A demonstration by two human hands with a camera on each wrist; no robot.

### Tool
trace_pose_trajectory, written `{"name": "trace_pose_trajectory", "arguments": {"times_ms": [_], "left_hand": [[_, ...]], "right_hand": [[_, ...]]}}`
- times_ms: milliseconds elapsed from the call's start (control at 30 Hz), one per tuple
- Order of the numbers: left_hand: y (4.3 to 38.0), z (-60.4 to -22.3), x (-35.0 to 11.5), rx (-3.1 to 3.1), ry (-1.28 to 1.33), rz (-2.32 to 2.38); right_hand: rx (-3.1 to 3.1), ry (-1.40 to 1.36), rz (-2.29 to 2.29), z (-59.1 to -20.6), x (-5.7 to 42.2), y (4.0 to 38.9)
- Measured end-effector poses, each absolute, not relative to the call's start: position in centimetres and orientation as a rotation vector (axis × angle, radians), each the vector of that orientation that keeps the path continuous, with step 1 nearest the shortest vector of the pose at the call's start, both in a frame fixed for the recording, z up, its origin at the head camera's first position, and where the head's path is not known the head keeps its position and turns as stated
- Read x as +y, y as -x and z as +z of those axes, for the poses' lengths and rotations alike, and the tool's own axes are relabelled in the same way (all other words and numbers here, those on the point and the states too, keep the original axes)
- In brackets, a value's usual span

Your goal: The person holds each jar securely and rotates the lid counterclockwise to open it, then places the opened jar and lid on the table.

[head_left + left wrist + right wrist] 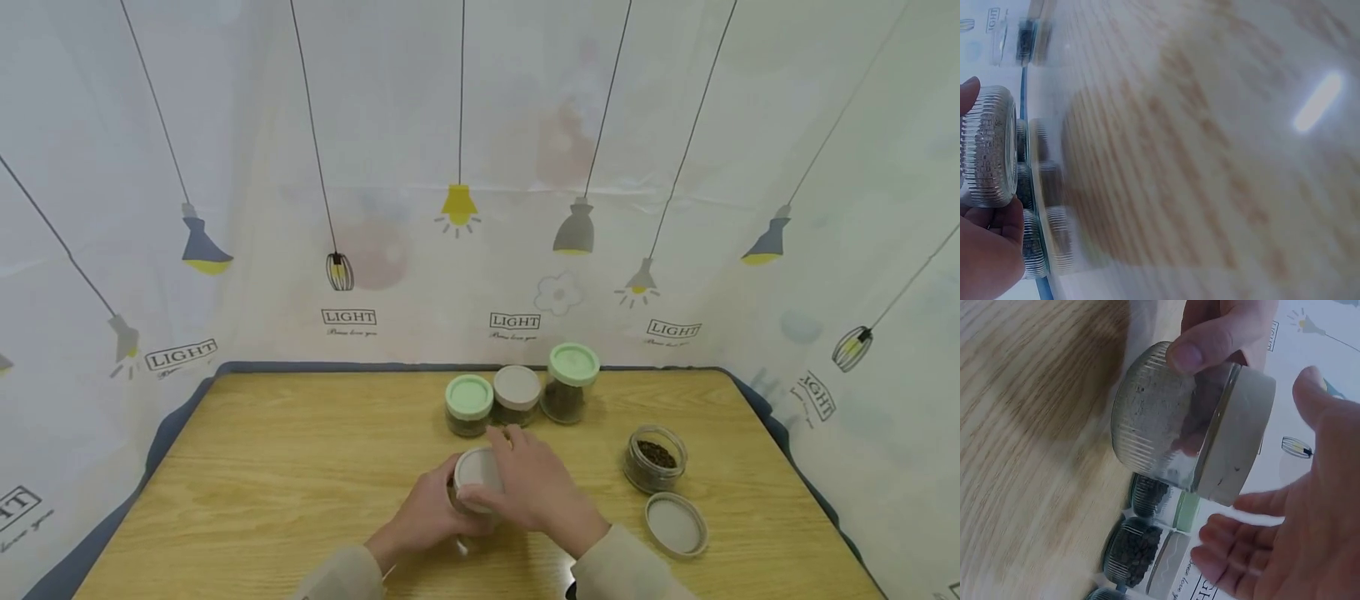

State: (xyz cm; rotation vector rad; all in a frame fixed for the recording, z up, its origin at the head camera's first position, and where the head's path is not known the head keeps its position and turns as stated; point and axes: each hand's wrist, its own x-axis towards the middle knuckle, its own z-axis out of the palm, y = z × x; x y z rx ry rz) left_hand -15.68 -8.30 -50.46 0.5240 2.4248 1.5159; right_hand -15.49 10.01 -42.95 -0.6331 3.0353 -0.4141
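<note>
While lidded — jar point(1175, 419) in left grip point(433, 512)

On the white wall sheet printed with coloured hanging lamps point(420, 108), I can read black capitals in thin rectangular frames; across the back, three signs say LIGHT: a left-hand sign point(348, 317), a middle sign point(515, 321) and a right-hand sign point(674, 330); a slanted sign on the left side point(182, 356) repeats the word; a steeply tilted sign on the right side point(816, 396) shows only IGHT; a cut-off sign at the left edge point(18, 506) shows HT; small black script point(351, 333) beneath the back signs ends in "love you", its first word too fine to make out.
</note>
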Motion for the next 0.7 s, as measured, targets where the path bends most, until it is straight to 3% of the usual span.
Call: {"name": "trace_pose_trajectory", "arguments": {"times_ms": [233, 700], "left_hand": [[15.6, -50.6, -8.2, 2.414, -0.535, 1.519], [15.8, -51.2, -7.8, 2.443, -0.569, 1.52]], "right_hand": [[3.043, 0.404, -0.409, -43.3, 8.9, 14.9], [2.967, 0.491, -0.355, -42.9, 8.2, 14.9]]}}
